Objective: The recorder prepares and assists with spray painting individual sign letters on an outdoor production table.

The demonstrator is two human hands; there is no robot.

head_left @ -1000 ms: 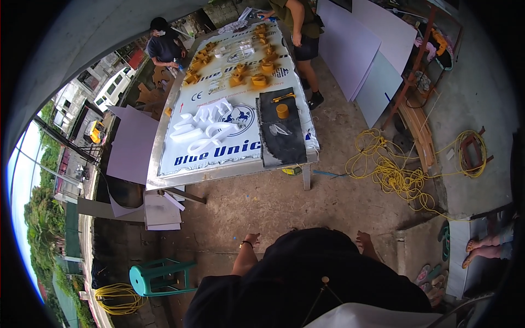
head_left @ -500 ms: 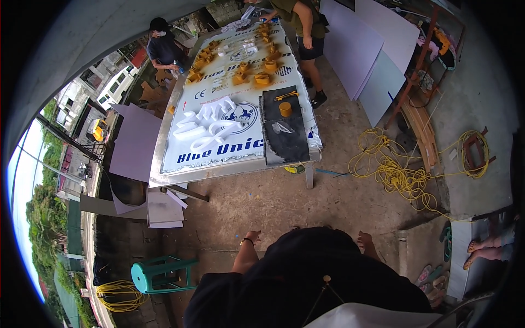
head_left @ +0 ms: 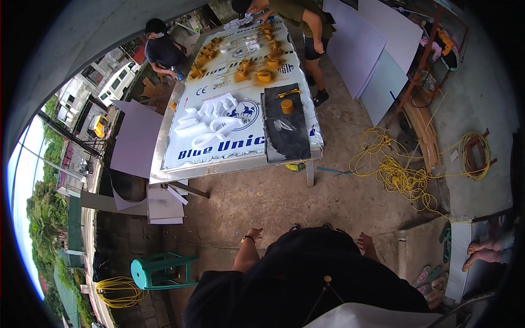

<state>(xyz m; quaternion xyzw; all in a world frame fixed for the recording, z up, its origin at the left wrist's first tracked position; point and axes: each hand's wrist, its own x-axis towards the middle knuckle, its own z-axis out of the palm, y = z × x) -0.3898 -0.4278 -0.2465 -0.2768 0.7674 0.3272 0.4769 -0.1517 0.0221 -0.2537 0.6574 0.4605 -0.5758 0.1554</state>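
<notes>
My left hand, with a band round its wrist, hangs beside my body above the floor. Its small visible fingers look loosely apart, holding nothing. On the other side my right hand hangs likewise, fingers apart and bare. Both are well short of the long table. On that table lie white cut-out letters, a dark mat, a round yellow-brown can or cap and a yellow cutter. Several ochre-painted pieces are spread over its far half, with dark overspray around them.
A person in dark clothes stands far left with a spray can; another in an olive shirt leans over the far right corner. Panels, tangled yellow cord, a green stool and slippers stand or lie around.
The person in olive has bent lower over the table, the head coming into view. The person at left has shifted a little, the can slightly lower. My hands have barely moved.
</notes>
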